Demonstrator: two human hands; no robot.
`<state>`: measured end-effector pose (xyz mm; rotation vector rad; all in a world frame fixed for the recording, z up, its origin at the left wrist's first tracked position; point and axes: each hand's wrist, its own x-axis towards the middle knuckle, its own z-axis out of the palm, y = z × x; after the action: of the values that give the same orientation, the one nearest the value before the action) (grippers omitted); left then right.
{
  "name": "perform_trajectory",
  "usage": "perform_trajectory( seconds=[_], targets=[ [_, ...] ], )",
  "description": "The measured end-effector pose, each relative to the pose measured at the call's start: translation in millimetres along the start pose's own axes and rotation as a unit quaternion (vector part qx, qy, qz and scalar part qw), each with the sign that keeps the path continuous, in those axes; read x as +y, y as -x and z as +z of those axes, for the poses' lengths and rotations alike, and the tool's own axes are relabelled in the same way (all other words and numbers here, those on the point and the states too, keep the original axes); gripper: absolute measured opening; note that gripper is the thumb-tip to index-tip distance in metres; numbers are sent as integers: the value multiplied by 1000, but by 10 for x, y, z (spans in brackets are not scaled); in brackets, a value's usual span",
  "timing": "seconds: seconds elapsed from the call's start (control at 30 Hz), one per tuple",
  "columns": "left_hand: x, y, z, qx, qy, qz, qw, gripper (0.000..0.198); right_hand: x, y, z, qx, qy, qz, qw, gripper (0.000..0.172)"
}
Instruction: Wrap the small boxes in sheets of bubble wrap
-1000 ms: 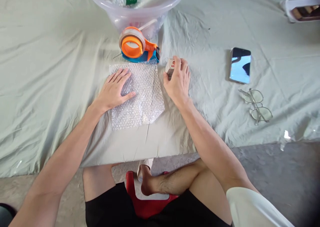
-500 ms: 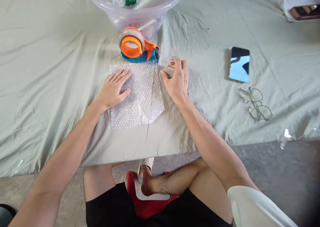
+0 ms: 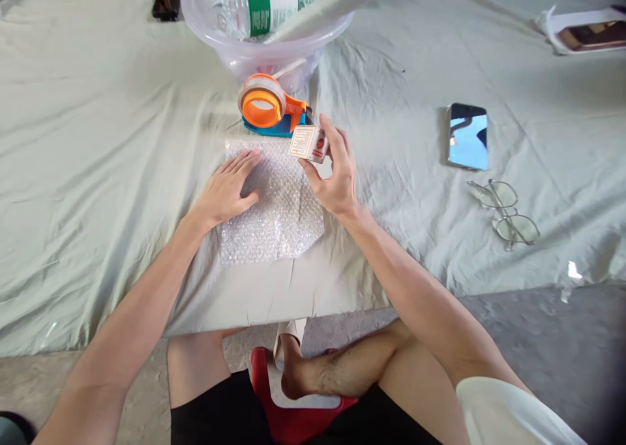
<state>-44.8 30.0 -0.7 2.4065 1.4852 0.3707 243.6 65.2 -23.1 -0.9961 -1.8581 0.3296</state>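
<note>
A sheet of clear bubble wrap [image 3: 283,216] lies on the cloth-covered table before me. My left hand [image 3: 229,187] rests on its left part, fingers stretched out and thumb apart. Between the thumb and fingers of my right hand [image 3: 337,171] is a small cardboard box [image 3: 306,143], pale with printed text and a red mark. The box is over the top right part of the bubble wrap, tilted so that two printed faces show. Just behind it sits an orange and blue tape dispenser [image 3: 274,106] with a roll of tape.
A clear plastic basin [image 3: 235,52] stands behind the dispenser, holding a green-labelled bottle [image 3: 259,6] and a pale roll. To the right lie a phone [image 3: 467,136] and eyeglasses [image 3: 508,211]. A white tray [image 3: 552,27] is at far right, a small black object [image 3: 167,4] at far left.
My right hand has moved left with the small box, from beside the bubble wrap to above its top right part, and turned it. My left hand stays on the wrap. The view has shifted slightly.
</note>
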Motion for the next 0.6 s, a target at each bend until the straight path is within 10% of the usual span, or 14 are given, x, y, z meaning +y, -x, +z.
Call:
perform_trajectory(
  seconds=[0.3,0.6],
  targets=[
    [8,19,24,25,1,15,1000,65,-12,44,107,91,-70,-4,993,61],
    [-4,-9,62,8,-35,6,999,81,-169,3,-11,-241,-12,-60,969,62]
  ],
)
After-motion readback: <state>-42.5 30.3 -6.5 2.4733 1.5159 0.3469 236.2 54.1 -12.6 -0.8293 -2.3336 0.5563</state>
